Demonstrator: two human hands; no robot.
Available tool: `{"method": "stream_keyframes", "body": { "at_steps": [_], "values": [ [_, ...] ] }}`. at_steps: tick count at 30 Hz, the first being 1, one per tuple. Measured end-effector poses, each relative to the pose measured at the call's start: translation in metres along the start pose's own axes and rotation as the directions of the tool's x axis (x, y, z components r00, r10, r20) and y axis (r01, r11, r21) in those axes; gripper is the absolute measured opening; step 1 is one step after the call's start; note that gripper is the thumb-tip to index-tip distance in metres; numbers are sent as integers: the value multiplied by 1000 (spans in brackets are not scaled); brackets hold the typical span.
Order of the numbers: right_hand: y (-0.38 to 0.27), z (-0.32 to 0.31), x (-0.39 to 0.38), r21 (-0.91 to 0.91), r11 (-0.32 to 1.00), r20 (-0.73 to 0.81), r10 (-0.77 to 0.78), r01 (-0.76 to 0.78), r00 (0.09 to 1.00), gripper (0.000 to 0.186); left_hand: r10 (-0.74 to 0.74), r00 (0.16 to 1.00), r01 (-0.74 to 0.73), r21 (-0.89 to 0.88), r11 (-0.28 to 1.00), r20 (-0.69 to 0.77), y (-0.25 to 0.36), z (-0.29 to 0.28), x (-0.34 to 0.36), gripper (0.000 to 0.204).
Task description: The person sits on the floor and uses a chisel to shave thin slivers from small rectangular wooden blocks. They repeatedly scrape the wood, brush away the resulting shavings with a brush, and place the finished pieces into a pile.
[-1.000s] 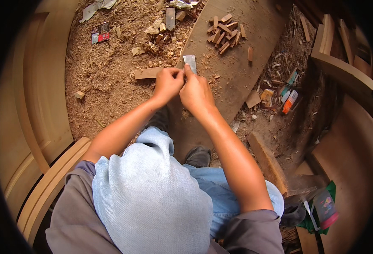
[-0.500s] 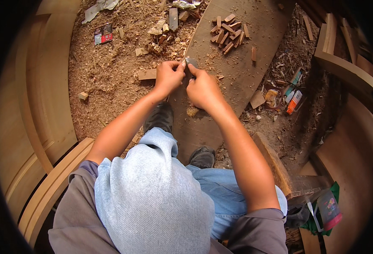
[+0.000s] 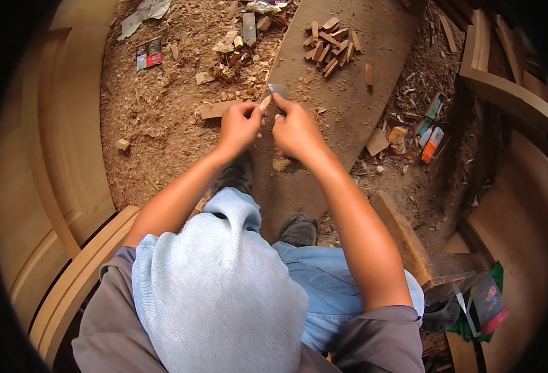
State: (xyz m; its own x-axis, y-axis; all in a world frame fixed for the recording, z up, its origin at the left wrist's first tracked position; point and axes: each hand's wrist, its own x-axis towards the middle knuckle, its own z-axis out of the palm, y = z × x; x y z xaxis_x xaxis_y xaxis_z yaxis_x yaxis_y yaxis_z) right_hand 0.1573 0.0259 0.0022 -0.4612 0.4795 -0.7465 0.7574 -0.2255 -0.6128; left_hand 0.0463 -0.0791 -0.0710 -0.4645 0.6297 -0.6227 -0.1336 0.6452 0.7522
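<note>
Between the thumb and fingers of my left hand (image 3: 239, 129) is a small wooden peg (image 3: 265, 102), its pale cut tip pointing away from me. My right hand (image 3: 296, 132) grips a knife (image 3: 276, 90), thumb up against its short grey blade; most of the handle is hidden in my fist. The blade sits just right of the peg's tip, and I cannot tell whether they touch. Both hands are over the left edge of a long brown board (image 3: 299, 193). Farther up the board lies a heap of small wooden pegs (image 3: 330, 46), with a single one (image 3: 369, 74) to its right.
Wood shavings (image 3: 156, 118) cover the ground at left, with an offcut block (image 3: 218, 110) beside my left hand. An orange-and-white packet (image 3: 432, 145) lies right of the board. Wooden panels (image 3: 78, 155) stand at left, framing (image 3: 510, 93) at right, and a thick timber (image 3: 404, 239) near my right arm.
My left hand has drawn slightly back toward me, showing more of the peg. The knife's blade has turned and now stands a little apart from my left fingers.
</note>
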Motion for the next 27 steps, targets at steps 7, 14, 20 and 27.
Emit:
{"method": "stream_keyframes", "body": {
  "at_steps": [7,14,20,27],
  "values": [
    [-5,-56,8,532,831,347,-35,-166,937,71,34,999,-40,209,977,32,14,-11,33,32],
    [10,-87,17,747,658,317,-232,-91,920,67,67,976,-162,485,860,209,30,-17,39,41],
    [7,-96,11,519,841,212,-302,155,929,57,292,945,-319,610,725,147,31,-15,32,35],
    [9,-83,25,166,961,-283,-168,221,944,53,206,958,-284,539,793,202,37,-14,24,28]
  ]
}}
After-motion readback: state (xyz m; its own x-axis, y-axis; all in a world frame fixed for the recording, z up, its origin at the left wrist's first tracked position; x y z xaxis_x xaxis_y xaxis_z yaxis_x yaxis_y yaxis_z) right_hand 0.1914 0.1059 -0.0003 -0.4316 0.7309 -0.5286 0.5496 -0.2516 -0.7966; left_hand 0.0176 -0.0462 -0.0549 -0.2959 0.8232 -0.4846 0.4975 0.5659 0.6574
